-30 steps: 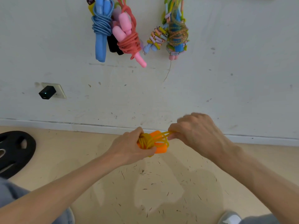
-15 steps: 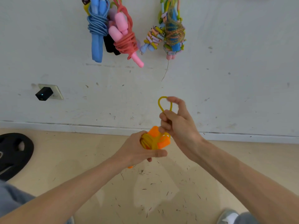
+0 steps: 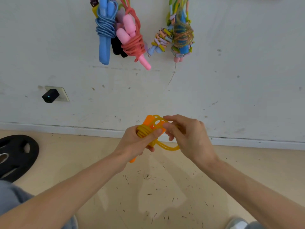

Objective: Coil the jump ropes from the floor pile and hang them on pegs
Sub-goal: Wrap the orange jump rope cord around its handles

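Left hand point(image 3: 134, 143) clamps the coiled yellow jump rope point(image 3: 146, 131) against its orange handles point(image 3: 149, 121); right hand point(image 3: 188, 136) pinches a loose yellow loop point(image 3: 168, 147) just beside the bundle, above the floor point(image 3: 99, 162); coiled ropes — blue point(image 3: 104, 28), pink point(image 3: 132, 42), beaded point(image 3: 179, 35) — hang on the wall point(image 3: 239, 63) above.

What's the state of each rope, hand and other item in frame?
orange jump rope: cord wound around handles, off the floor, not yet hung
left hand: clamped on the coil
right hand: pinching a loose loop
blue rope: coiled, hanging
pink rope: coiled, hanging
beaded rope: bundled, hanging
black plug: in socket, light on
weight plate: flat on floor
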Demonstrator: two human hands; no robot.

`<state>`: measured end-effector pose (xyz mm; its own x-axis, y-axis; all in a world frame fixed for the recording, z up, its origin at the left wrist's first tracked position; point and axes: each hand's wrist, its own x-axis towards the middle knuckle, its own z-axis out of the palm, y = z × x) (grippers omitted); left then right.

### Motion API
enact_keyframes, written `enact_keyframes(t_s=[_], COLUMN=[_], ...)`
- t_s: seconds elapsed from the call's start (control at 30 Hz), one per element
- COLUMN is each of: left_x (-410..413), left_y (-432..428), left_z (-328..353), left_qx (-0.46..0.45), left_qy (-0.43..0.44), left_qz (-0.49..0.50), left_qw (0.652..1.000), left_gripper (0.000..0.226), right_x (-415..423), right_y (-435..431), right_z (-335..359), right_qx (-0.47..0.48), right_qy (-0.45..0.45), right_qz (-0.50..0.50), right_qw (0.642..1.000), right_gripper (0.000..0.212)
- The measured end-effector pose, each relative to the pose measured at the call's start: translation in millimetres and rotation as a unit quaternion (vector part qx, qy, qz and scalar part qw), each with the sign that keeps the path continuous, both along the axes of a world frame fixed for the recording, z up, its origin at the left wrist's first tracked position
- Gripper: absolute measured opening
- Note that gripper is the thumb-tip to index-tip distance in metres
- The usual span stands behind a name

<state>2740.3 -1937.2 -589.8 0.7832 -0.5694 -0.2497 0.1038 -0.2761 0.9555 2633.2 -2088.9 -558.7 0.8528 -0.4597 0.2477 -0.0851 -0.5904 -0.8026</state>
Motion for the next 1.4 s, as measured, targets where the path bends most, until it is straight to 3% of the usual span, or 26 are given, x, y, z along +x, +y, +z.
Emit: enact_keyframes(t_s=[0.27,0.53,0.63,0.73,0.8,0.9,1.07,1.13,1.23,1.4], left_x=[-4.2,-5.5,-6.6,-4.8,-4.4,-4.7,-3.7,-2.1,2.1,6.3], left_y=[-3.3,-4.8,-6.8,-4.5,-2.4,-1.2,-3.1,-2.2,0.6,4.0], left_z=[-0.3,-5.6,-6.8,-8.6,-11.5,-16.4,-17.2,-16.8,-18.3,-23.6], left_qx=[-0.024,-0.037,-0.038,-0.028,-0.011,0.023,0.071,0.077,0.089,0.080], left_qy=[-0.018,-0.069,-0.115,-0.135,-0.144,-0.183,-0.300,-0.348,-0.390,-0.399], left_qz=[0.011,0.021,0.020,0.018,0.016,0.018,0.037,0.029,0.015,0.002], left_qw=[0.999,0.997,0.992,0.990,0.989,0.983,0.951,0.934,0.916,0.913], left_gripper=[0.067,0.063,0.062,0.062,0.057,0.056,0.054,0.050,0.049,0.038], right_x=[-2.4,3.2,7.2,6.0,5.1,5.3,11.4,13.5,13.7,12.5], right_y=[3.7,5.4,4.5,11.4,18.4,18.9,15.2,13.3,10.2,12.8], right_z=[-1.5,2.8,2.7,-5.9,-11.3,-12.7,-6.5,-5.3,-8.6,-17.8], right_qx=[-0.167,-0.216,-0.187,-0.046,0.000,-0.011,-0.108,-0.073,0.057,0.047], right_qy=[-0.027,-0.016,0.002,0.006,0.013,0.035,0.006,-0.010,-0.020,0.012], right_qz=[-0.030,-0.033,-0.061,-0.079,-0.079,-0.066,-0.099,-0.102,-0.089,-0.032], right_qw=[0.985,0.976,0.981,0.996,0.997,0.997,0.989,0.992,0.994,0.998], right_gripper=[0.023,0.020,0.022,0.020,0.020,0.021,0.023,0.020,0.016,0.008])
